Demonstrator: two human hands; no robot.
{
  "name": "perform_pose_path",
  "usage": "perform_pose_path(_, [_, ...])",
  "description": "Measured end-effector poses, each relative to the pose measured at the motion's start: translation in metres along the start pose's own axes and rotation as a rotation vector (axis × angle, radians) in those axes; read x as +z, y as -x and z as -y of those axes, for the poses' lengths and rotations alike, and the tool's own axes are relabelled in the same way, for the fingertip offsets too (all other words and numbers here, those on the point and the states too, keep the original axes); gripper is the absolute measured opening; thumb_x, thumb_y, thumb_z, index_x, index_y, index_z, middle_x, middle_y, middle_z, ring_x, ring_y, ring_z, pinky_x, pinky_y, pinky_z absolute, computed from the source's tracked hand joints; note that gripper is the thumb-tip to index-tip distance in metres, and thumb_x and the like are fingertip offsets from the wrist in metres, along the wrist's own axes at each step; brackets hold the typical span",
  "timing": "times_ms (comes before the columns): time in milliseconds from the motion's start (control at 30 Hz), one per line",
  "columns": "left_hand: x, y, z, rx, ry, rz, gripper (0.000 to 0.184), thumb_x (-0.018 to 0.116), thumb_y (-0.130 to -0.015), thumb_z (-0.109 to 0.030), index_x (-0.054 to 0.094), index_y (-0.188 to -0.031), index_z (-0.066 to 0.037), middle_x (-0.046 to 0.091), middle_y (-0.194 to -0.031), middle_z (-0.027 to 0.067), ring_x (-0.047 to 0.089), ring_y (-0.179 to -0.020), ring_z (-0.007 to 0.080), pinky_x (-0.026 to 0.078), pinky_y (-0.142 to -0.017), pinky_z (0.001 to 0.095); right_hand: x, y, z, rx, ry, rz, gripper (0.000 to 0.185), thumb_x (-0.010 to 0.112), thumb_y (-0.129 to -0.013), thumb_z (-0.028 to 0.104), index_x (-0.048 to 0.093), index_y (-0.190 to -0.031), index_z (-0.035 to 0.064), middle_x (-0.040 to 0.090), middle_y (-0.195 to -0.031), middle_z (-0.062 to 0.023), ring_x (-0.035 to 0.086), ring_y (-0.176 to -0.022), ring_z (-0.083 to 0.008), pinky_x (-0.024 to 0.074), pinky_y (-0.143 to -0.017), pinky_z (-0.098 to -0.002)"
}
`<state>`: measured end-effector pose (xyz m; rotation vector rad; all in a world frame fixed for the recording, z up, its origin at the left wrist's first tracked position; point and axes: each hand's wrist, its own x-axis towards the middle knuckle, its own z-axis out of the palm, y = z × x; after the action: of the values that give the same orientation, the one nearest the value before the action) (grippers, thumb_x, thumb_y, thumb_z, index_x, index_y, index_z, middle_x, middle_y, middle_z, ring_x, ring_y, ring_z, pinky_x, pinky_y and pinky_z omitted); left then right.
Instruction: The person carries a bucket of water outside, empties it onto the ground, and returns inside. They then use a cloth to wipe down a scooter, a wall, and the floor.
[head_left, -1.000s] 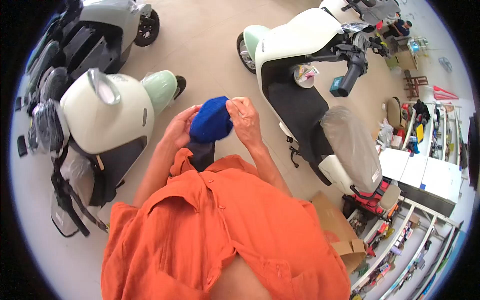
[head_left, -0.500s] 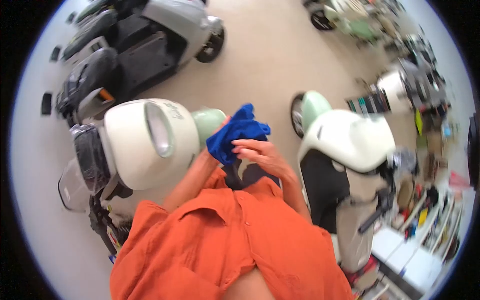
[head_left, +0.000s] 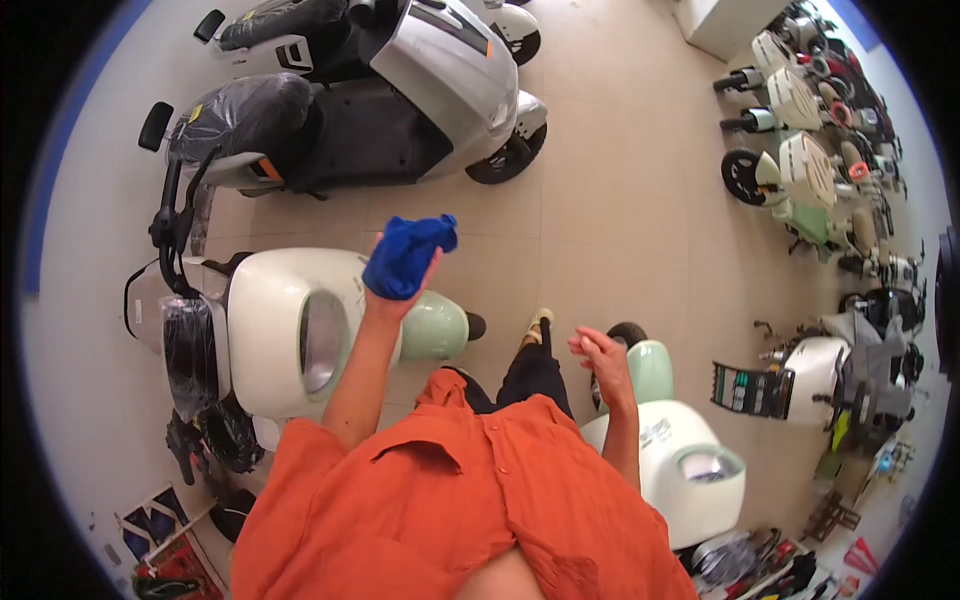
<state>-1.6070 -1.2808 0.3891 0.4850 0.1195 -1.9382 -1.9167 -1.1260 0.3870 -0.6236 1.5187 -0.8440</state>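
A bunched blue cloth (head_left: pixel 408 258) lies over my left hand (head_left: pixel 392 303), which is wrapped round it. The cloth hides most of these fingers, though the thumb shows at its right edge. Beside that forearm stands a cream and pale green scooter (head_left: pixel 270 325), its green front fender (head_left: pixel 435 328) just below the hand. My right hand (head_left: pixel 604 364) is raised apart from the cloth, fingers loosely bent and holding nothing. It hangs above a second cream and green scooter (head_left: pixel 690 450), near that one's front fender (head_left: pixel 652 372).
A silver scooter (head_left: pixel 440 75) with a plastic-wrapped seat (head_left: pixel 245 115) is parked ahead on the left. More small scooters (head_left: pixel 805 170) line the right wall. A white scooter with a dark rack (head_left: pixel 815 380) stands at right. Tiled floor (head_left: pixel 600 220) runs between the rows.
My right hand has left the cloth and moved right and down. My left hand has carried the cloth to the left. The view has shifted further along the aisle.
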Motion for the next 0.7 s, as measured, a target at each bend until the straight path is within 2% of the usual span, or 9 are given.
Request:
perform_pose_path(33, [0.006,-0.022,-0.006,0.040,0.031,0.009,0.032,0.040,-0.089,-0.034,0.050,-0.109,-0.011,0.050,-0.117,0.0103,0.044,-0.112,0.0244,0.028,-0.101,0.0411,-0.023,-0.013,-0.011,0.041,0.027,-0.014,0.029,0.050,-0.086,0.020,0.054,-0.110,0.0041,0.062,-0.094,-0.0044,0.057,-0.083,-0.0111,0.0416,-0.067,-0.0214])
perform_pose_path(67, [0.012,-0.044,-0.010,0.104,0.016,-0.003,0.030,0.042,-0.089,-0.033,0.051,-0.109,-0.011,0.051,-0.114,0.0078,0.047,-0.106,0.0230,0.038,-0.093,0.0386,-0.046,-0.021,-0.017,0.081,0.055,-0.030,0.030,0.050,-0.085,0.021,0.054,-0.110,0.0040,0.062,-0.095,-0.0047,0.058,-0.084,-0.0117,0.0417,-0.067,-0.0220])
perform_pose_path(100, [0.010,-0.067,-0.018,0.121,0.016,-0.004,0.030,0.042,-0.089,-0.033,0.051,-0.109,-0.011,0.051,-0.114,0.0078,0.047,-0.106,0.0230,0.038,-0.093,0.0386,-0.066,-0.027,-0.016,0.107,0.075,-0.045,0.031,0.051,-0.085,0.022,0.054,-0.110,0.0043,0.062,-0.094,-0.0045,0.058,-0.084,-0.0117,0.0420,-0.066,-0.0228])
perform_pose_path(200, [0.014,-0.129,-0.030,0.363,-0.325,-0.131,0.031,0.040,-0.090,-0.031,0.051,-0.111,-0.012,0.054,-0.112,0.0072,0.050,-0.101,0.0201,0.039,-0.092,0.0384,-0.123,-0.041,-0.006,0.187,0.075,-0.134,0.031,0.052,-0.084,0.023,0.054,-0.110,0.0052,0.063,-0.093,-0.0040,0.057,-0.081,-0.0106,0.0423,-0.065,-0.0232])
perform_pose_path(267, [0.029,-0.157,-0.030,0.428,-0.586,0.068,0.029,0.041,-0.090,-0.029,0.050,-0.113,-0.015,0.055,-0.109,0.0038,0.053,-0.093,0.0157,0.045,-0.082,0.0314,-0.156,-0.058,-0.003,0.205,0.064,-0.168,0.032,0.052,-0.084,0.023,0.053,-0.111,0.0045,0.062,-0.094,-0.0047,0.057,-0.081,-0.0103,0.0425,-0.065,-0.0231])
perform_pose_path(367, [0.104,-0.182,-0.010,0.410,-0.468,-0.092,0.030,0.043,-0.090,-0.030,0.051,-0.110,-0.010,0.054,-0.108,0.0024,0.052,-0.094,0.0135,0.047,-0.071,0.0277,-0.186,-0.087,0.009,0.211,0.053,-0.193,0.034,0.052,-0.085,0.022,0.051,-0.112,0.0031,0.062,-0.095,-0.0060,0.057,-0.080,-0.0109,0.0424,-0.064,-0.0222])
perform_pose_path(500, [0.124,-0.245,-0.025,0.655,-0.696,-0.033,0.036,0.041,-0.091,-0.029,0.047,-0.118,-0.006,0.052,-0.113,0.0054,0.051,-0.098,0.0141,0.044,-0.080,0.0260,-0.195,-0.128,0.031,0.176,0.039,-0.201,0.035,0.053,-0.084,0.021,0.051,-0.113,0.0015,0.063,-0.093,-0.0057,0.057,-0.077,-0.0095,0.0420,-0.062,-0.0212])
perform_pose_path(600, [0.148,-0.293,-0.035,1.007,-0.901,-0.117,0.041,0.038,-0.092,-0.028,0.042,-0.124,-0.001,0.049,-0.118,0.0086,0.048,-0.105,0.0165,0.037,-0.089,0.0260,-0.195,-0.153,0.052,0.185,0.137,-0.100,0.037,0.053,-0.084,0.023,0.050,-0.114,0.0022,0.062,-0.096,-0.0069,0.057,-0.084,-0.0126,0.0426,-0.068,-0.0249])
perform_pose_path(700, [0.157,-0.335,-0.055,1.617,-1.963,-0.240,0.041,0.042,-0.090,-0.025,0.037,-0.129,-0.014,0.033,-0.133,0.0144,0.032,-0.121,0.0334,0.023,-0.100,0.0423,-0.194,-0.177,0.065,0.212,0.141,-0.144,0.037,0.053,-0.084,0.024,0.050,-0.114,0.0019,0.062,-0.097,-0.0072,0.057,-0.084,-0.0126,0.0425,-0.068,-0.0246])
